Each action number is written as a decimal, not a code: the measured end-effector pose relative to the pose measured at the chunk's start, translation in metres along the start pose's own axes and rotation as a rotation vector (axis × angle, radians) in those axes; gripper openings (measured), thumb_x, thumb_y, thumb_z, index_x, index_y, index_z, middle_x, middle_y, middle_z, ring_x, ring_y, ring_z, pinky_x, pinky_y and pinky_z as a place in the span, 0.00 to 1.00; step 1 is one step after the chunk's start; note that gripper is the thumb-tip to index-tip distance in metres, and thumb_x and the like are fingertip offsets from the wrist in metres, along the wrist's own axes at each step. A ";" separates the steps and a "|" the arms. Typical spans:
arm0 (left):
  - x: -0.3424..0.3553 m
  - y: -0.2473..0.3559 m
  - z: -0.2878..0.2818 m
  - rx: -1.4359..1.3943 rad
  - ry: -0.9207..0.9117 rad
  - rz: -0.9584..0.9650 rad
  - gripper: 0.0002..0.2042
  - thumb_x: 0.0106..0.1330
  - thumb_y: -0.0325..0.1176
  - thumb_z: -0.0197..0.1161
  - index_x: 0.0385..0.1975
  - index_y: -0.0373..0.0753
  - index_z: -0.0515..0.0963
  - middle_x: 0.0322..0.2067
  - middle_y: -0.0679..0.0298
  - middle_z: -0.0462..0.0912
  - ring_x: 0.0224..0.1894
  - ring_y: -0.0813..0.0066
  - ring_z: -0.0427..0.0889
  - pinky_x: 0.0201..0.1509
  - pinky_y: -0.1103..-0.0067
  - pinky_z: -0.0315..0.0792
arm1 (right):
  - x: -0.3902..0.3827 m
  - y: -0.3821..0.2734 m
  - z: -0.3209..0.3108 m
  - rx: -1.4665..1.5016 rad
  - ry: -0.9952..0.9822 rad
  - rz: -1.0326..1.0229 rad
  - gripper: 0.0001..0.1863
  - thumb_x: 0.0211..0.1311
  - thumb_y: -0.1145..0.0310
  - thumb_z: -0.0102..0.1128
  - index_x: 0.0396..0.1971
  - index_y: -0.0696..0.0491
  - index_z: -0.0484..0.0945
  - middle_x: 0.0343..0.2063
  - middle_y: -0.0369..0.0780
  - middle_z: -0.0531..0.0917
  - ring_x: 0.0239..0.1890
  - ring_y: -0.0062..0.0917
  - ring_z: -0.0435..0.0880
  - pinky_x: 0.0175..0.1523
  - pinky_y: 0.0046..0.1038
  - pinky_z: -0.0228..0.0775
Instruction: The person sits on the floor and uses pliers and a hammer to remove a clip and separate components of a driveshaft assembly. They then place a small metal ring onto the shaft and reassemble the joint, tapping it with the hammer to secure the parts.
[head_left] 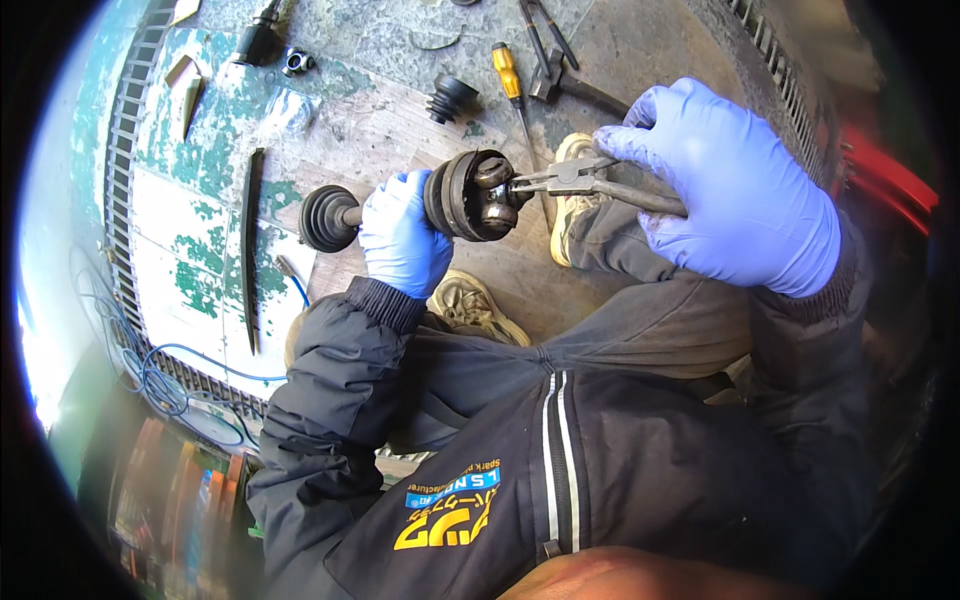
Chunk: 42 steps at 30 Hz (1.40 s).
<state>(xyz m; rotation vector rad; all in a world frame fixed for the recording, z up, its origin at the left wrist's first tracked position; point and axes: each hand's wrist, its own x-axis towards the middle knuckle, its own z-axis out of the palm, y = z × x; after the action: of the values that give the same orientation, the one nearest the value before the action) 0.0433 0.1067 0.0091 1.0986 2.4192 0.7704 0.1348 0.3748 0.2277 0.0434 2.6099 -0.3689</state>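
My left hand (pixel 402 228), in a blue glove, is closed round the shaft of a car drive axle (pixel 463 195). One end of the axle carries a ribbed black rubber boot (pixel 327 219); the other shows an exposed joint with greasy metal rollers (pixel 496 196). From the right, my gloved right hand (pixel 735 185) grips a pair of pliers (pixel 590 180). Their narrow tips meet the middle of the joint's end. Whether the tips hold a small part there is too small to tell.
Beyond my hands, a yellow-handled screwdriver (pixel 507 72), a hammer (pixel 560 80) and a loose rubber boot (pixel 452 98) lie on the worn floor. A long dark strip (pixel 252 250) and a blue hose (pixel 165 385) lie to the left. Drain grating (pixel 122 180) runs along that side.
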 end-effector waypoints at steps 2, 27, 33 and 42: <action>0.000 0.000 0.000 0.001 0.007 0.006 0.14 0.60 0.34 0.69 0.44 0.40 0.78 0.38 0.51 0.80 0.43 0.45 0.80 0.47 0.57 0.74 | -0.001 -0.001 0.000 -0.022 -0.005 0.015 0.31 0.48 0.70 0.70 0.58 0.56 0.83 0.47 0.44 0.82 0.51 0.41 0.80 0.58 0.39 0.76; -0.005 0.002 0.006 0.039 0.007 0.059 0.15 0.59 0.34 0.68 0.46 0.40 0.79 0.37 0.52 0.81 0.42 0.47 0.81 0.48 0.57 0.74 | 0.002 -0.005 -0.005 -0.058 -0.081 0.010 0.32 0.50 0.67 0.69 0.59 0.58 0.82 0.49 0.45 0.83 0.54 0.41 0.81 0.60 0.40 0.76; -0.004 0.000 0.007 0.025 -0.007 0.043 0.15 0.59 0.33 0.67 0.46 0.40 0.79 0.37 0.52 0.80 0.42 0.46 0.81 0.48 0.57 0.74 | 0.002 -0.003 -0.005 -0.048 -0.111 0.014 0.33 0.50 0.66 0.69 0.60 0.58 0.82 0.51 0.45 0.83 0.55 0.42 0.81 0.60 0.40 0.76; -0.004 0.001 0.008 0.035 -0.012 0.059 0.15 0.59 0.33 0.67 0.46 0.40 0.78 0.36 0.52 0.80 0.42 0.46 0.81 0.48 0.57 0.74 | 0.001 0.001 -0.003 -0.032 -0.119 0.030 0.32 0.50 0.65 0.71 0.60 0.55 0.82 0.50 0.45 0.84 0.54 0.42 0.82 0.59 0.41 0.77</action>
<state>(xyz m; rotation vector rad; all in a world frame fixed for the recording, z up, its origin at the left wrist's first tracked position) 0.0500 0.1069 0.0038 1.1891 2.4080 0.7407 0.1324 0.3765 0.2294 0.0482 2.4946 -0.3097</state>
